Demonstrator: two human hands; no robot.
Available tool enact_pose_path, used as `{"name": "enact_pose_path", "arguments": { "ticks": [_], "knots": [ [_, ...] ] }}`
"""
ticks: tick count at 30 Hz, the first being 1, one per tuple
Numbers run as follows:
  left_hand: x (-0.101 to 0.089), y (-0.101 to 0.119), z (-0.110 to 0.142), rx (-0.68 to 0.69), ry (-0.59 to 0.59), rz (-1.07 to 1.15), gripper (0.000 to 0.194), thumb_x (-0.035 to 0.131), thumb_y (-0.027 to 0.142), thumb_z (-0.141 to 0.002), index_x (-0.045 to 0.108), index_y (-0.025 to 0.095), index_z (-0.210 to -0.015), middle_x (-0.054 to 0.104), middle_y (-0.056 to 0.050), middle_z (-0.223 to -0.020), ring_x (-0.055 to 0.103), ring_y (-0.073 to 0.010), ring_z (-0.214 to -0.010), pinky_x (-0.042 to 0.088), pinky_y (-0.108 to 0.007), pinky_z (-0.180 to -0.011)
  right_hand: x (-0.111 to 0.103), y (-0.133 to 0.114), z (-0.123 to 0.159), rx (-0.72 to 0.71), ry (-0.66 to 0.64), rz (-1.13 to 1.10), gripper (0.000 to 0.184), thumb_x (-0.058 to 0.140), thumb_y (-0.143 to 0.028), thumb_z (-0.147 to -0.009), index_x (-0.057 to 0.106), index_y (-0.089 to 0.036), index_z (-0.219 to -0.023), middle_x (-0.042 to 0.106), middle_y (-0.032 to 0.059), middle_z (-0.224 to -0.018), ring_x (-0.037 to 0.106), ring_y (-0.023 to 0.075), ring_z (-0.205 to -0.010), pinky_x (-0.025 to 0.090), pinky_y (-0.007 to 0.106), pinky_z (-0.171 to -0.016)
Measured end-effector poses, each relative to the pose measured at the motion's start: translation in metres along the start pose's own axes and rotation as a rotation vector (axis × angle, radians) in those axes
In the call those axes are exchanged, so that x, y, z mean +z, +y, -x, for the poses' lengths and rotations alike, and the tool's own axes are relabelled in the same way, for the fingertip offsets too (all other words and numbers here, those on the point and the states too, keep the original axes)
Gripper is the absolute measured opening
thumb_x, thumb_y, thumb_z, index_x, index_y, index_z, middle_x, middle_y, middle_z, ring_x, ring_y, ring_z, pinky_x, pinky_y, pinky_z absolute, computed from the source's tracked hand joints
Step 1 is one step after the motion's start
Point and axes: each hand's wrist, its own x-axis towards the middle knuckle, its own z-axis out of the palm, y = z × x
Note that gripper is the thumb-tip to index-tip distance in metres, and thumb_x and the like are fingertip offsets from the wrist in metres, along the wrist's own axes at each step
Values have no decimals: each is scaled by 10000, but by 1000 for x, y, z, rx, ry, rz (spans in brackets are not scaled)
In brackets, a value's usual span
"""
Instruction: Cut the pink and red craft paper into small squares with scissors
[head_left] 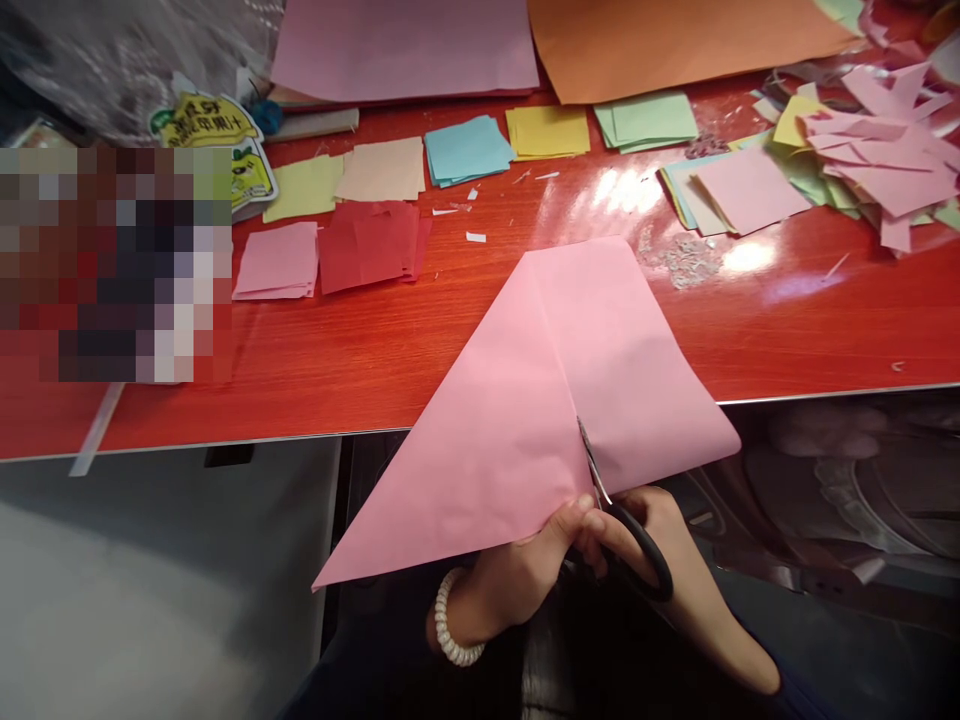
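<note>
A large sheet of pink paper (480, 430) reaches over the table's front edge toward me, with a crease line down its middle. My left hand (525, 565), a pale beaded band on its wrist, pinches the sheet's near edge between thumb and fingers. Black-handled scissors (641, 550) are gripped in my right hand (660, 545). Their blades lie along the crease, and the paper is cut from the near edge up to about the blade tips. Both hands are close together, nearly touching at the cut.
Small stacks of red (367, 245), blue (469, 150) and yellow paper squares (547, 132) lie across the red table (360, 350). Pink paper scraps (885, 150) are heaped at right. Large purple (405, 45) and orange sheets (675, 45) lie at the back. A blurred-out patch covers the left.
</note>
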Motion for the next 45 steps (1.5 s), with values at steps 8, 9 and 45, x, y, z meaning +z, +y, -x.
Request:
{"name": "enact_pose_path", "arguments": {
  "ticks": [8,9,45],
  "knots": [
    [0,-4,1,11,3,-21,422,277,384,-950,507,160,-676,531,-32,-698,517,-149,-723,428,-302,-775,-1,2,0,1,7,24,485,653,-622,-645,544,-204,-426,536,37,-402,526,190,-381,395,300,-386],
    [-1,-4,1,1,-2,-17,420,281,387,-949,505,159,-678,526,-30,-699,516,-148,-727,427,-301,-779,-1,2,0,-4,6,27,491,646,-627,-649,544,-202,-426,540,39,-402,528,189,-379,397,298,-383],
    [4,5,10,-170,54,53,497,361,527,-890,567,184,-596,541,-13,-622,520,-144,-662,428,-291,-754,-3,-13,-4,-78,34,40,283,693,-507,-658,661,-226,-669,641,68,-601,658,288,-669,501,304,-470]
  ]
}}
